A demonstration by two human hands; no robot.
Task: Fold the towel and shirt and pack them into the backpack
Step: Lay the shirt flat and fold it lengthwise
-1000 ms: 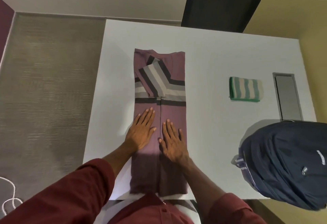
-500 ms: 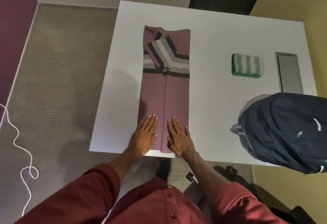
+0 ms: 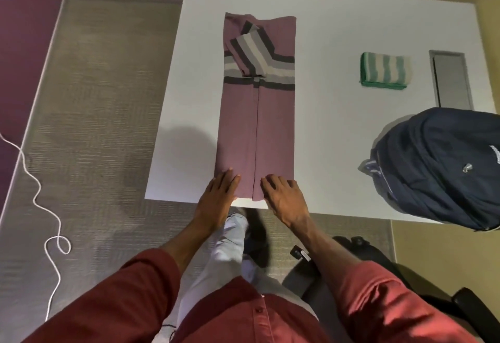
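Observation:
A mauve shirt (image 3: 257, 126) with grey and white stripes lies on the white table (image 3: 338, 139) as a long narrow strip, both sides folded inward to a centre seam. My left hand (image 3: 219, 196) rests flat on its near left corner with fingers straight. My right hand (image 3: 284, 196) lies flat on the near right corner. A folded green-and-white striped towel (image 3: 385, 70) sits to the right of the shirt. The dark navy backpack (image 3: 438, 166) lies on the table's right near corner, overhanging the edge.
A grey rectangular inset panel (image 3: 450, 81) sits in the tabletop beyond the backpack. A white cord (image 3: 40, 202) trails over the carpet at left. A black chair base (image 3: 351, 256) stands on the floor near my right arm.
Both hands slid down the shirt toward me, from its middle to its near hem at the table edge. The camera view pulled back from the table.

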